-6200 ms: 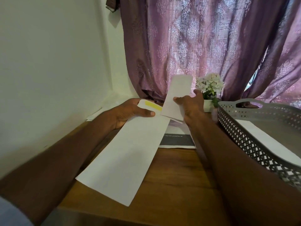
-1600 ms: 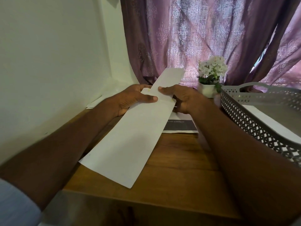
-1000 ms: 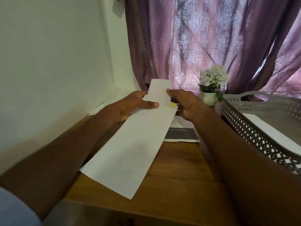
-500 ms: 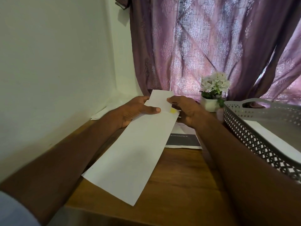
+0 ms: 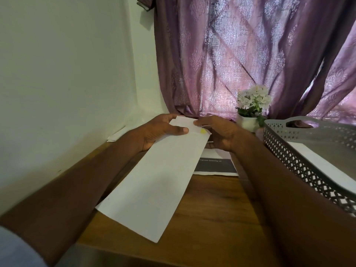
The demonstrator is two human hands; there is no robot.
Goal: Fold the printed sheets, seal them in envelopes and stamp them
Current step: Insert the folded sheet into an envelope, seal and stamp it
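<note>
Both hands grip the white envelope (image 5: 154, 182) at its far end above the table (image 5: 212, 218): left hand (image 5: 159, 132) fingers pinching it, right hand (image 5: 219, 133) fingers closed on the folded sheet (image 5: 185, 123) protruding between them.

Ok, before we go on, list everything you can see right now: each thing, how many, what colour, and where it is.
envelope: one, white, long, held at its far end over the table
folded sheet: one, white, mostly inside the envelope, its end sticking out
yellow strip: one, at the envelope's mouth
printed sheet: one, white with a dark band, flat on the table behind the envelope
papers: white, count unclear, by the left wall
basket: one, grey, at right, white paper inside
potted flowers: one, white blooms, white pot, by the curtain
curtain: purple, at the back
table: one, brown wood
left hand: grips the envelope
right hand: fingers on the sheet's end
</note>
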